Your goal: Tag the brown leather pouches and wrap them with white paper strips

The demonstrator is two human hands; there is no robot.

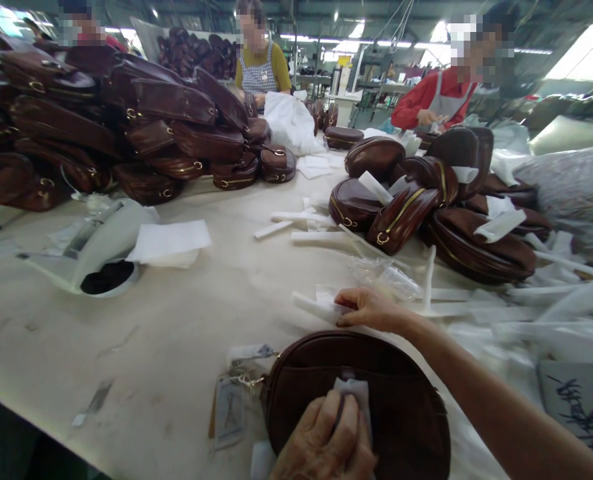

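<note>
A round dark brown leather bag [401, 400] lies in front of me at the table's near edge. My left hand [326, 433] is closed on a small piece of white paper [353, 388], held against the bag's face. Beyond the bag's top edge, my right hand [366, 310] pinches the end of a white paper strip [313, 307] lying on the table. At the bag's left side hang a metal chain [249, 381] and a clear-wrapped tag [230, 410].
Brown bags [206, 140] are piled high at the back left, with another heap [406, 200] at the right. A white tape dispenser [109, 247] stands left beside paper sheets [171, 241]. Loose white strips cover the right side. Two co-workers [263, 67] [433, 100] stand across the table.
</note>
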